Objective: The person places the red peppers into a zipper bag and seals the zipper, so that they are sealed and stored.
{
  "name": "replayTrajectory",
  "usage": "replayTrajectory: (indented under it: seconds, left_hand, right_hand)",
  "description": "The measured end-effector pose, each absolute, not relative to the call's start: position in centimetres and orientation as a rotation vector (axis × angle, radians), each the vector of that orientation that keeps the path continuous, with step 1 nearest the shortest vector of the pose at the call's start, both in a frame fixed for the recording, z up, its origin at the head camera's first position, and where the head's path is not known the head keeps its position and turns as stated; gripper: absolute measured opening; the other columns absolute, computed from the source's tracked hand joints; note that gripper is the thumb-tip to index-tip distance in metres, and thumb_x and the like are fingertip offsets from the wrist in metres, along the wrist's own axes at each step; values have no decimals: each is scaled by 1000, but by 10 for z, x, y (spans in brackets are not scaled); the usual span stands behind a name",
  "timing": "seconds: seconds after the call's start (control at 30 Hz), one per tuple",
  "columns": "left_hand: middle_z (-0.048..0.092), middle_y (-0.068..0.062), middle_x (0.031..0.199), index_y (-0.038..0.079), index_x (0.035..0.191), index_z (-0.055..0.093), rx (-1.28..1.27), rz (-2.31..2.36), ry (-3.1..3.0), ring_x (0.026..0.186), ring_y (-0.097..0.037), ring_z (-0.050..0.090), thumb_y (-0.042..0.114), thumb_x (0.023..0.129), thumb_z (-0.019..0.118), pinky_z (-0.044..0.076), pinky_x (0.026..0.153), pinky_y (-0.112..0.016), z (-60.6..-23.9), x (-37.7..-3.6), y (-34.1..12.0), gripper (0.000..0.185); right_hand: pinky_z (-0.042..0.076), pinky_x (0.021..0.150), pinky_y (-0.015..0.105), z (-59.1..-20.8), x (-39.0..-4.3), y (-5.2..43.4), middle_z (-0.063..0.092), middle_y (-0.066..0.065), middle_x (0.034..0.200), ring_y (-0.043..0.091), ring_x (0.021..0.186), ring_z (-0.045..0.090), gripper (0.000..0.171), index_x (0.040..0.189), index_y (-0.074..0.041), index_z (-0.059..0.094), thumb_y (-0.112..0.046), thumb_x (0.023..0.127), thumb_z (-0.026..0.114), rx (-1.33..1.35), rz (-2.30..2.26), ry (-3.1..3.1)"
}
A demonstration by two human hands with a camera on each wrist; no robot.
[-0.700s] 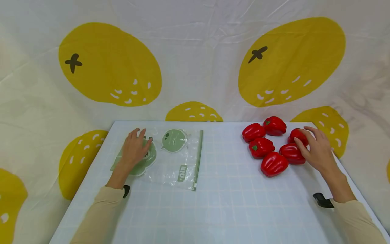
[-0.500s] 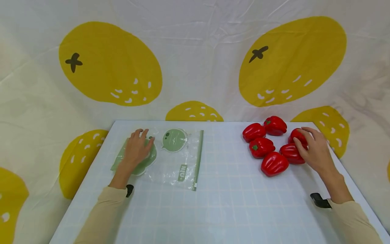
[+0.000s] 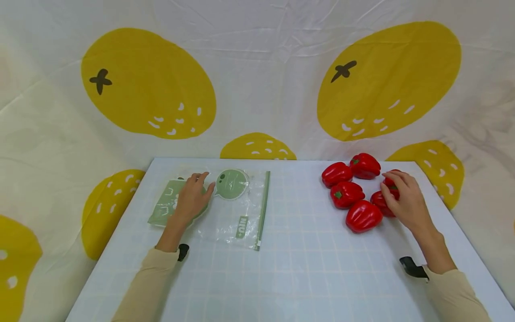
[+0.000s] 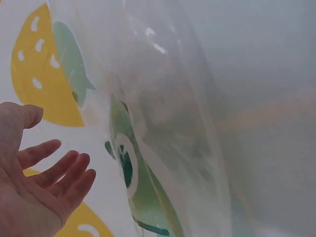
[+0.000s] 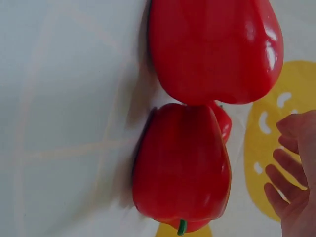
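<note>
A clear zip bag with green prints lies flat on the left of the white table. My left hand rests on it with fingers nearly straight, pointing at the round green print. In the left wrist view the bag fills the frame and the left hand is spread, holding nothing. Several red bell peppers sit at the right. My right hand hovers over two more, its fingers loosely bent. In the right wrist view two peppers lie clear of the right hand.
The gridded white table has bare surface in the middle and front. A cloth backdrop with big yellow fruit prints hangs right behind its far edge. The bag's green zip strip faces the peppers.
My left hand slid right across the bag, from the left green print toward the round one. My right hand drew slightly left and closer over the nearest peppers.
</note>
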State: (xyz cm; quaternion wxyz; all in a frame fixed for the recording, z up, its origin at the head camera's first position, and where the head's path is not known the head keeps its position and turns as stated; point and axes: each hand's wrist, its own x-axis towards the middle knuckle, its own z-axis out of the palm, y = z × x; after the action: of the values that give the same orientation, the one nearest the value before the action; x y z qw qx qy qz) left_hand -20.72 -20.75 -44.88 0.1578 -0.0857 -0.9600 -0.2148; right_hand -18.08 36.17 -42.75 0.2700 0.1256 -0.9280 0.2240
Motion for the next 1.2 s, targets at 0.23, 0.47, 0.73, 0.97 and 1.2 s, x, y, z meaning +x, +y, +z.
replayTrajectory:
  seconds: [0.23, 0.47, 0.73, 0.97, 1.2]
  left_hand:
    - [56, -23, 115, 0, 127, 55, -260, -670, -2731, 104, -39, 55, 27, 93, 59, 47, 86, -52, -451, -207, -192, 43]
    - [56, -22, 114, 0, 128, 54, -286, -760, -2747, 103, -38, 55, 27, 93, 59, 47, 84, -52, -451, -204, -173, 44]
    - [58, -18, 110, 2, 126, 56, -318, -836, -2713, 98, -34, 58, 26, 93, 59, 48, 84, -48, -448, -198, -155, 41]
    - [60, -14, 109, 3, 123, 59, -348, -894, -2734, 96, -28, 60, 25, 93, 60, 50, 81, -44, -449, -199, -140, 37]
    - [61, -13, 99, 1, 117, 62, -391, -944, -2723, 81, -23, 60, 25, 93, 60, 52, 70, -37, -449, -197, -122, 34]
  right_hand:
    - [51, 88, 49, -422, -179, 344, 53, 19, 121, 34, 111, 48, 46, 124, -3, 57, -4, 80, 72, 340, 658, -2511]
    - [48, 77, 63, -424, -175, 326, 51, 19, 126, 36, 113, 46, 51, 128, -6, 55, -6, 80, 73, 322, 719, -2571]
    - [48, 80, 61, -424, -175, 301, 54, 14, 125, 32, 116, 47, 50, 126, -8, 57, -6, 80, 74, 385, 769, -2558]
    - [49, 82, 59, -428, -177, 282, 55, 13, 125, 32, 116, 49, 54, 127, -9, 55, -7, 78, 76, 412, 820, -2554]
    - [50, 83, 56, -430, -177, 265, 53, 11, 126, 29, 117, 48, 58, 129, -10, 54, -10, 76, 78, 476, 841, -2565]
